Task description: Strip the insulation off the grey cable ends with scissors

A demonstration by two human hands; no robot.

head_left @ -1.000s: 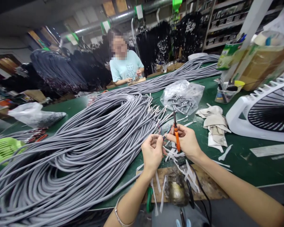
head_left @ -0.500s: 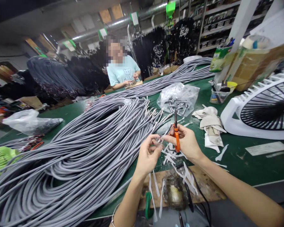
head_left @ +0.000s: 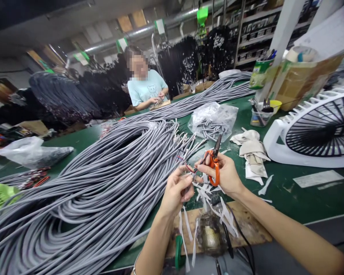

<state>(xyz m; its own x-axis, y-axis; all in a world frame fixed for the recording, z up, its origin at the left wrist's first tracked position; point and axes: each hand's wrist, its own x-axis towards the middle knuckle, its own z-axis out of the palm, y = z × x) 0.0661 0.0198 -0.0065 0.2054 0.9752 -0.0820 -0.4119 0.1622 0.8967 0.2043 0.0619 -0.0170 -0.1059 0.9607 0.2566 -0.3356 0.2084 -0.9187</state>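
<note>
My left hand [head_left: 179, 187] is closed, its thumb and fingers pinching the end of a cable whose thin red and dark wires [head_left: 190, 168] stick out. Across from it, my right hand [head_left: 225, 173] has orange-handled scissors [head_left: 215, 168] looped in its fingers, dark blades pointing up and away. The thumb and forefinger of that hand also touch the wires. Grey cables [head_left: 126, 168] lie in a large coiled bundle on the left, their stripped pale ends near my hands. White strips [head_left: 205, 193] of scrap are scattered below my fingers.
On the green table [head_left: 286, 194] are a plastic bag of short grey pieces [head_left: 213, 124], crumpled cloths [head_left: 252, 149] and a white fan [head_left: 312, 130]. A wooden board [head_left: 252, 225] lies close in front of me. Across the table a person [head_left: 147, 88] handles small parts.
The scissors have turned in my right hand, so their orange handle loops now show more widely. The red and dark wires between my fingertips have come into clearer view.
</note>
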